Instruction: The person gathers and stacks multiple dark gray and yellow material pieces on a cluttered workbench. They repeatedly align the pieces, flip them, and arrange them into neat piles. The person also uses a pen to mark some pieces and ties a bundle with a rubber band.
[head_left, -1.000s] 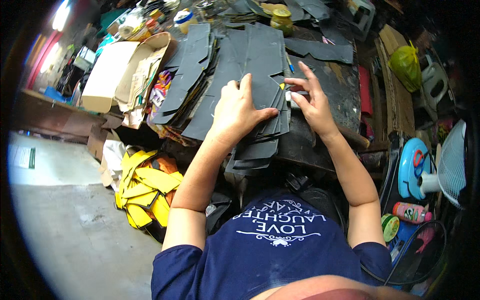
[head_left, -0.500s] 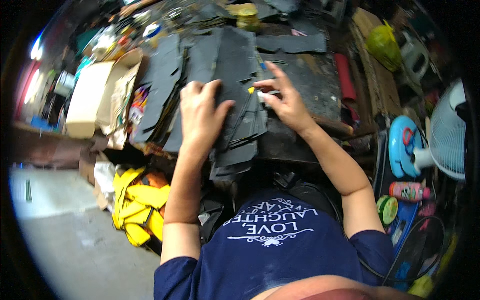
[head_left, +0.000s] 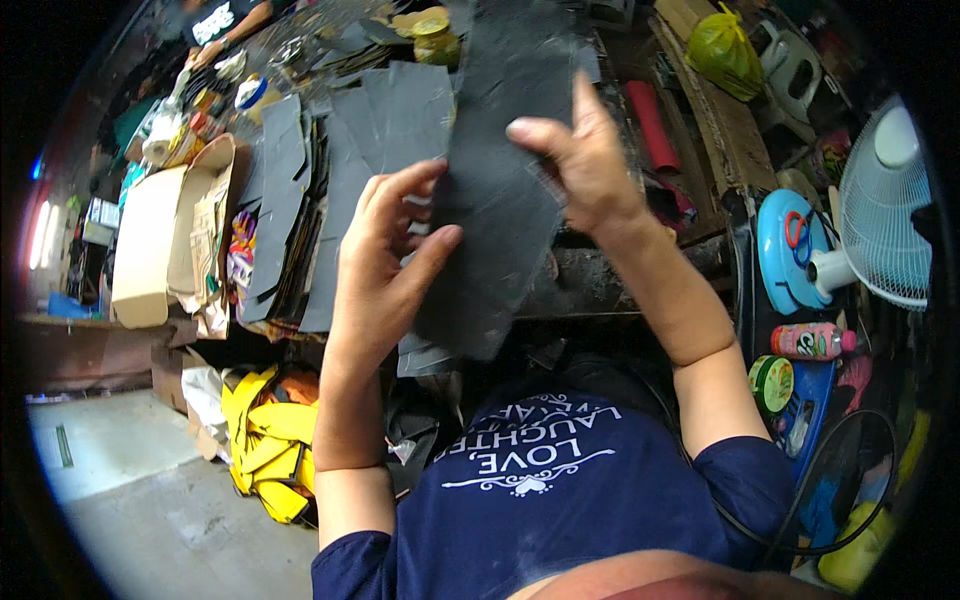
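Observation:
A long, wide strip of dark grey sheet material is raised above the workbench between my hands. Along its left edge my left hand grips it, thumb on the upper face and fingers curled at the edge. My right hand has the right edge, its thumb lying on the face and part of its fingers hidden by the sheet. To the left lie more dark grey pieces, overlapping one another. Further left is a thick stack of cut strips. The bench under the raised sheet is mostly covered from view.
An open cardboard box stands left of the stacks. A yellow-lidded jar is at the back. At right are a red roll, a fan and a pink bottle. Another person's arm rests at the far left.
Both hands have closed on a dark grey sheet and lifted it off the bench. My right hand came from open above the pieces to the sheet's right edge.

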